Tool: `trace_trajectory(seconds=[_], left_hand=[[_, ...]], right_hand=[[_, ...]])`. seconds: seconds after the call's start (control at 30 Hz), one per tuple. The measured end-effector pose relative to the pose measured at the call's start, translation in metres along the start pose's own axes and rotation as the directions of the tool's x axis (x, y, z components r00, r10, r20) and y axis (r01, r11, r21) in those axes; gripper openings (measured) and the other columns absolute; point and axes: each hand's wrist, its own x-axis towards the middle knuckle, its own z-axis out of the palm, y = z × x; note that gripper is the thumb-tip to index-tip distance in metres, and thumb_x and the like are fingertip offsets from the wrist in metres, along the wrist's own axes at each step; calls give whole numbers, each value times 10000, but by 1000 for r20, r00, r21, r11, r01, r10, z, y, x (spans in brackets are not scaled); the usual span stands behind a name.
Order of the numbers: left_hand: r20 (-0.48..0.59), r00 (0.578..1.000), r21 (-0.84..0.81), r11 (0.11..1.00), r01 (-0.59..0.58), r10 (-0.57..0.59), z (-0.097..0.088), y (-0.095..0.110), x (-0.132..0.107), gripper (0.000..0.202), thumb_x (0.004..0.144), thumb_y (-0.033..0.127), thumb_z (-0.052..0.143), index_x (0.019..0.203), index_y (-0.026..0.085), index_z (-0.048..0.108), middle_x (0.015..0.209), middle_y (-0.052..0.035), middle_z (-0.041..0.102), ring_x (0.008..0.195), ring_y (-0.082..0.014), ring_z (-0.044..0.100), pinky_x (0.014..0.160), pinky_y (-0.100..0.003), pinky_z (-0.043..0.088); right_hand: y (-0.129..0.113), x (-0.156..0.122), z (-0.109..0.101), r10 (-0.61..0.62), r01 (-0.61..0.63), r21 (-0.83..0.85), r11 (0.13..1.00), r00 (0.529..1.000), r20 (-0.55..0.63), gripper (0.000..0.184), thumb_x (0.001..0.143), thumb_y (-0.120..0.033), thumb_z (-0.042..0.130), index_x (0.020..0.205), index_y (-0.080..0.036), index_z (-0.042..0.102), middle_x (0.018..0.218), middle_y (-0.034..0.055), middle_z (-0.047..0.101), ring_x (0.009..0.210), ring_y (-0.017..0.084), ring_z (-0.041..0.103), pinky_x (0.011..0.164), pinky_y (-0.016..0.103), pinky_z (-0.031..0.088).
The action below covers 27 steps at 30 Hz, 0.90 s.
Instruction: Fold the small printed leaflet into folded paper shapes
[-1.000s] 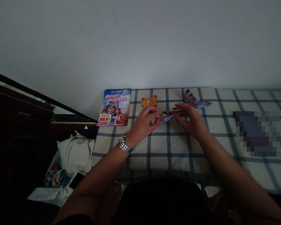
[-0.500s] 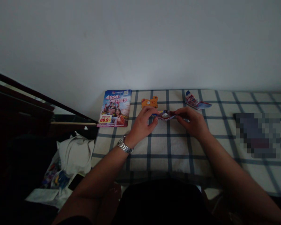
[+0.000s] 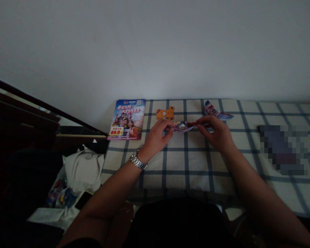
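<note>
Both hands meet over a checked tablecloth [image 3: 186,162], each pinching one end of a small folded piece of printed paper [image 3: 183,126] that stretches between them. The left hand [image 3: 156,137], with a metal watch [image 3: 137,161] on its wrist, closes thumb and fingertips on the paper's left end; the right hand [image 3: 217,135] clamps the right end in the same way. The paper sits just above the cloth, or perhaps brushing it; the dim light makes that hard to tell. It shows red, blue and white print, and its folds are too small to read.

Just beyond the left hand's fingers lies an orange bear-shaped cutout [image 3: 165,113], flat on the cloth and apart from the paper. Farther out to the left of that hand, at the table's corner, lies a colourful flyer [image 3: 127,119] with a yellow price mark. Just beyond the right hand, near its knuckles, sits another crumpled scrap of printed paper [image 3: 215,111]. Well out to the right of the right hand there is a blurred dark patch [image 3: 282,148] on the cloth. Below the left forearm, off the table's edge, a pale bag [image 3: 82,168] lies on the floor.
</note>
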Motion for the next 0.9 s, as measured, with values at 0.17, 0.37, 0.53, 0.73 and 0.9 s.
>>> trace_trajectory(seconds=[0.17,0.37,0.53,0.73,0.9], left_hand=[[0,1000,13,1000,-6,6,1,-3,-1,124,1031,160,610,1136,218,639,1098,-43,687,1059,-189,670,961,-358,565],[13,1000,-48,999,10,-9,2,-4,-2,142,1029,144,608,1143,222,640,1107,-40,672,1010,-162,683,919,-326,608],[7,1000,-58,998,24,-24,3,-5,-2,136,1023,145,619,1130,224,648,1118,-40,664,1013,-156,687,911,-311,631],[19,1000,-113,993,26,-25,3,-1,-2,139,1025,159,622,1139,222,671,1132,-41,680,1039,-147,700,917,-284,636],[38,999,-110,993,42,-38,1,2,-1,118,1070,230,595,1145,234,686,1135,-35,701,1070,-145,690,924,-279,627]], right_hand=[[9,6,-20,-37,-43,-316,948,969,-244,169,946,-332,694,1093,-250,712,1015,74,713,838,242,673,818,437,591],[27,9,-33,-12,-163,-447,880,932,-363,285,906,-399,734,1150,-252,718,1199,139,666,1210,367,604,1062,582,486],[44,8,-39,30,-221,-468,856,924,-382,308,869,-395,747,1143,-259,713,1209,140,672,1283,395,571,1100,637,441],[54,6,-45,103,-246,-428,869,939,-329,330,838,-395,736,1122,-228,708,1111,140,689,1188,386,625,1029,593,525],[57,5,-44,198,-296,-369,881,939,-280,301,854,-408,729,1094,-229,703,1062,110,686,994,306,666,879,483,600]])
